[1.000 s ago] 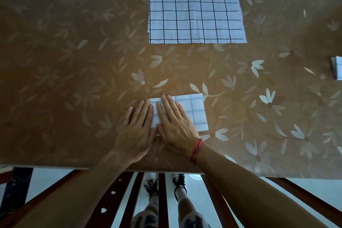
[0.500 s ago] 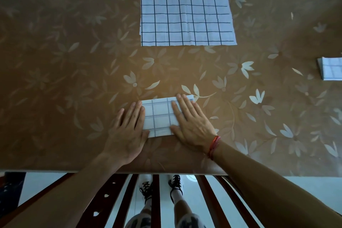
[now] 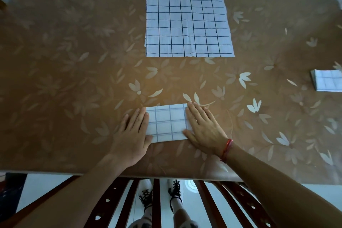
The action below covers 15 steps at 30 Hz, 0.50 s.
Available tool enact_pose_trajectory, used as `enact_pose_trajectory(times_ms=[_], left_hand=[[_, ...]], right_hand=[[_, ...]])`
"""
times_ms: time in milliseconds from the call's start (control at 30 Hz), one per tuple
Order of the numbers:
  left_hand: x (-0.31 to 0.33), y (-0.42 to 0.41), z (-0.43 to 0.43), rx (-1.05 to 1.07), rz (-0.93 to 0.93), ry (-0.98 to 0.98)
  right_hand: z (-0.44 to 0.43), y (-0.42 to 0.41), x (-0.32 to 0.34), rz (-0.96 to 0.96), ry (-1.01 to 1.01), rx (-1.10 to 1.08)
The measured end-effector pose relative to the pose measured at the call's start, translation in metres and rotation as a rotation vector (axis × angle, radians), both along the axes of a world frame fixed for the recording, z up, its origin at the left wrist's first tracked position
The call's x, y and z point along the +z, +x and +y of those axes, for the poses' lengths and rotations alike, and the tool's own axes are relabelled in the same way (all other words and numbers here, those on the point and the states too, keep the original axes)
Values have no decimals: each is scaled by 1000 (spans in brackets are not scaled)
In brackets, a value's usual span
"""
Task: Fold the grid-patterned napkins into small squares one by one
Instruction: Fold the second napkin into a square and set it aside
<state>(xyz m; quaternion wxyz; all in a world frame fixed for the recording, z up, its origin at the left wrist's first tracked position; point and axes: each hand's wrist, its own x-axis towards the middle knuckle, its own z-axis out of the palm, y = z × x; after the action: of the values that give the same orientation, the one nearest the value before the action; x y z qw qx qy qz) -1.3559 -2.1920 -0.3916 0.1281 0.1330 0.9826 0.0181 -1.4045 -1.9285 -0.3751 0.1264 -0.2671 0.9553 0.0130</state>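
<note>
The left hand [image 3: 132,133] lies flat, fingers straight and together, pressing the left edge of the folded napkin [image 3: 167,123] near the table [image 3: 64,79] front. The right hand [image 3: 203,127] lies flat on its right end, fingers straight. Beyond lies the unfolded napkin stack [image 3: 187,15]; far right, a folded square [image 3: 327,79].

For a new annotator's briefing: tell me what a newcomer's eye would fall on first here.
Near the front edge of the table, the left grip and right grip, flat bare hands, press the ends of a folded grid napkin. A large unfolded grid napkin lies flat at the far edge, and a small folded square sits at the right.
</note>
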Motion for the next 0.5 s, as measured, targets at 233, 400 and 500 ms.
enact_pose_trajectory(times_ms=[233, 400, 500], left_hand=[[8, -4, 2, 19, -15, 20], [7, -5, 3, 59, -42, 30], [7, -5, 4, 81, -48, 37]], right_hand=[[-16, -39, 20, -60, -252, -150], [-25, -69, 17, -141, -276, -234], [-28, -77, 24, -223, -261, -271]])
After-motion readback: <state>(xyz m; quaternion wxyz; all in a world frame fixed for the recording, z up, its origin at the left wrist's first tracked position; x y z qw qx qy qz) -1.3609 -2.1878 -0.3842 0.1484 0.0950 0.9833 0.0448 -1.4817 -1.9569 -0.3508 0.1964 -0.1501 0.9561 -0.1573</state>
